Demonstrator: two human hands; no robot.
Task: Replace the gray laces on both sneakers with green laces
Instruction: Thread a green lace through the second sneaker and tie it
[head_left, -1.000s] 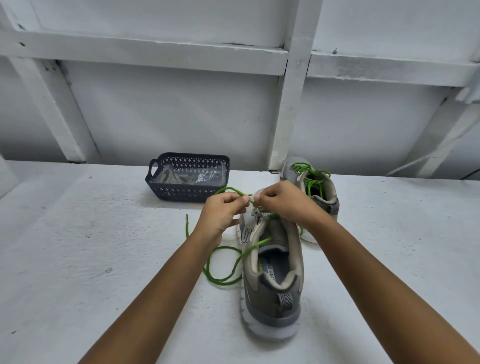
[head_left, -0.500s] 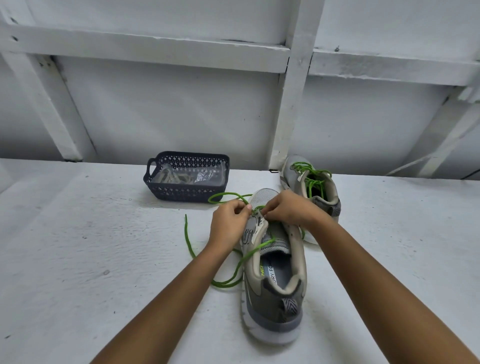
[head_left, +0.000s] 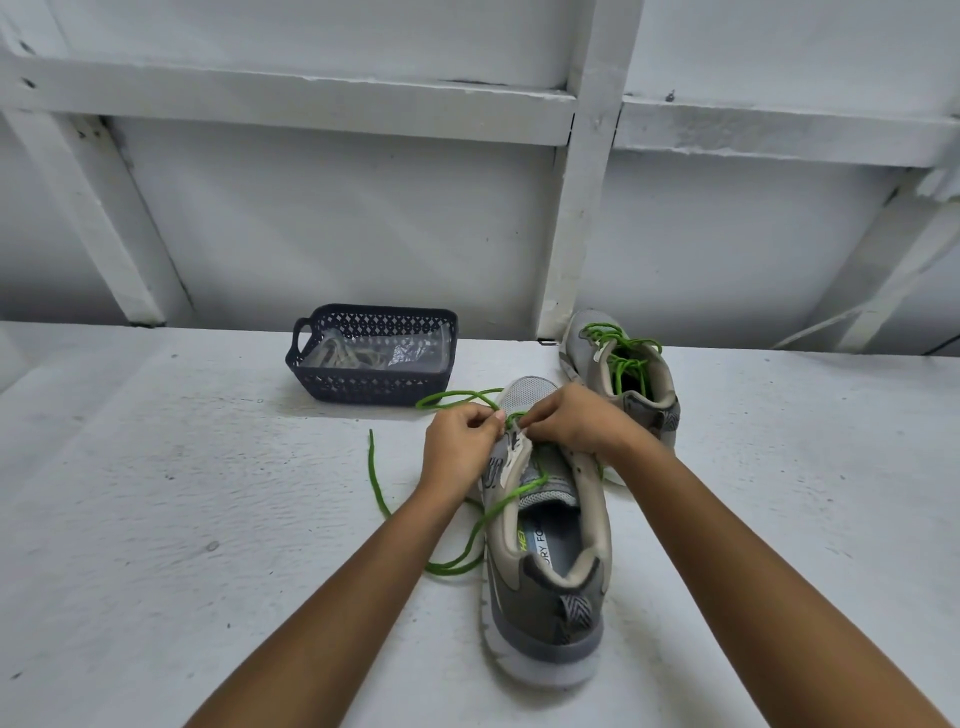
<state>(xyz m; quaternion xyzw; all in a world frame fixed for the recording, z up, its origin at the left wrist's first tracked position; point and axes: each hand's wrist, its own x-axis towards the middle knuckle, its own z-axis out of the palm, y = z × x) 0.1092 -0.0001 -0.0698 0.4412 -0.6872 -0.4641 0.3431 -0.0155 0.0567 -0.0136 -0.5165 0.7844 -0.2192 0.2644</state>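
**A:** Fingers?

**B:** Both sets curled, tips nearly meeting. The left hand (head_left: 460, 441) pinches the green lace (head_left: 449, 399) right at the front eyelets. The right hand (head_left: 571, 421) pinches the eyelet strip of the near sneaker (head_left: 545, 571) at the same spot, with a short bit of lace showing between the two hands.

**A:** Rest of the lace?

**B:** One loop sticks out past the left knuckles, beside the toe. Another run crosses the tongue, drops over the shoe's left side onto the bench (head_left: 156, 519) and curls there — free end lies further left, apart from the shoe.

**A:** Shoe position?

**B:** Mid-bench, upright, heel toward the front edge.

**A:** Beyond that?

**B:** The far sneaker (head_left: 587, 348) is at the bench's back edge, just behind the right wrist — already green-laced. The dark basket (head_left: 374, 387) is left of it, also near the back edge, with the gray laces (head_left: 343, 356) inside.
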